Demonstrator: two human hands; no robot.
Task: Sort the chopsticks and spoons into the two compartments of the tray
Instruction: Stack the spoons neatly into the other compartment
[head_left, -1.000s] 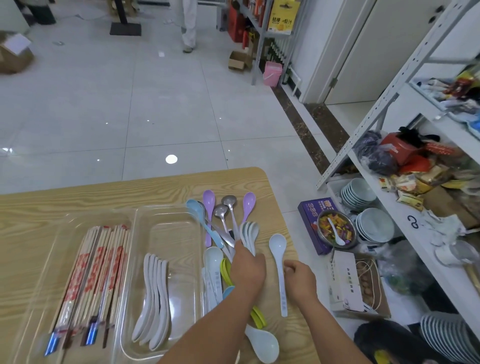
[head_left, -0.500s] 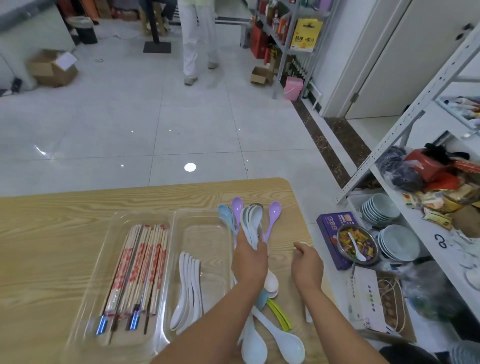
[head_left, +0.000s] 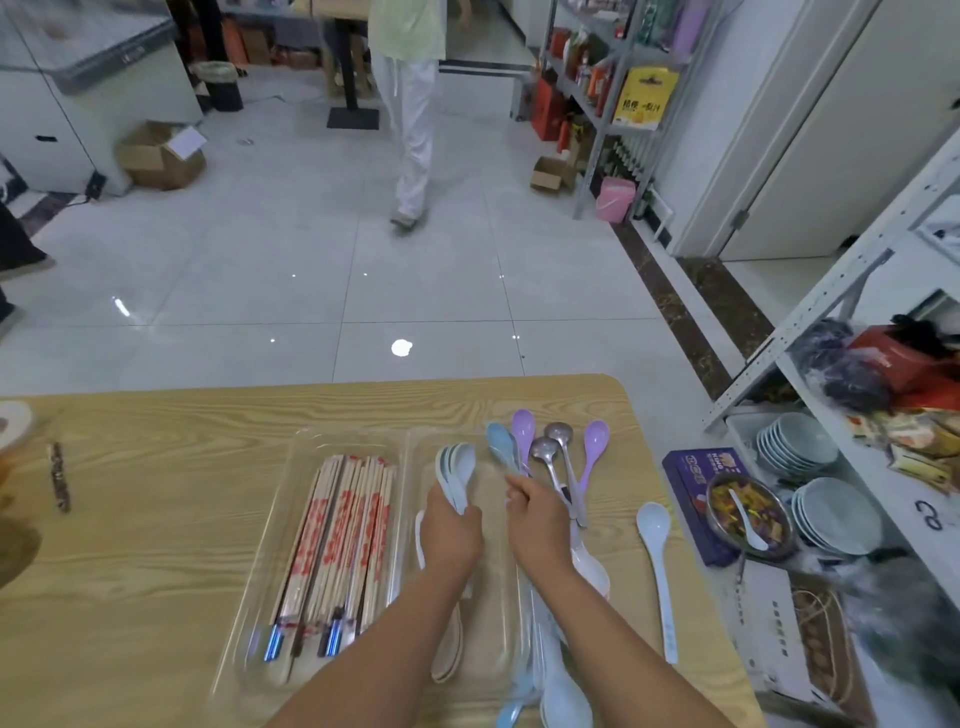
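Observation:
A clear two-compartment tray (head_left: 358, 434) lies on the wooden table (head_left: 156, 519). Its left compartment holds several chopsticks (head_left: 337, 540). My left hand (head_left: 449, 535) grips a bunch of white spoons (head_left: 457, 465) over the right compartment, where more white spoons (head_left: 447, 660) lie partly hidden under my forearm. At the tray's right rim my right hand (head_left: 537, 519) curls over the handles of a loose pile: a blue spoon (head_left: 498, 439), purple spoons (head_left: 595, 441) and metal spoons (head_left: 545, 449). One pale spoon (head_left: 654, 525) lies alone to the right. Other spoons (head_left: 563, 696) lie near the front edge.
Off the table's right edge sit a purple box with a metal bowl (head_left: 748, 512) and stacked plates (head_left: 836, 514) by a metal shelf. A small dark stick (head_left: 58, 475) lies on the table's left. A person (head_left: 410, 104) walks across the tiled floor beyond.
My left hand lifted the bunch of white spoons from the loose pile and carried it left over the tray's right compartment. My right hand moved from the table to the pile's handles.

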